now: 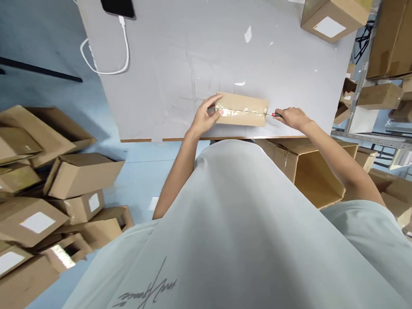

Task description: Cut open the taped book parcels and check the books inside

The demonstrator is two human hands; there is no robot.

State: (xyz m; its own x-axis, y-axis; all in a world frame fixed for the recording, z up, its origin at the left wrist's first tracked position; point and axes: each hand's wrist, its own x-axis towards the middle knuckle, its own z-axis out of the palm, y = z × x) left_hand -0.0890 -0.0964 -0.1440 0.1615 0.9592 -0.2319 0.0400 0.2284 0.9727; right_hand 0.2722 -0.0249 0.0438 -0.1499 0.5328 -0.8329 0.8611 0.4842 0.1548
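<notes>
A small, long cardboard box (242,104) lies near the front edge of the table, with shiny clear tape along its seam. My left hand (205,116) is closed round its left end, fingers at the far corner and thumb on the taped side. In my right hand (292,117) is a screwdriver (276,115) with a black-and-red handle and a thin metal shaft. Its shaft points left and its tip meets the taped right end of the box. Whether the tip has gone through the tape cannot be made out.
On the grey table (162,82) lie a phone (117,3) with a white cable and scraps of paper. A taped box (340,6) stands at the far right corner. Piled boxes (37,218) fill the floor at left; an open carton (316,172) sits below my right arm.
</notes>
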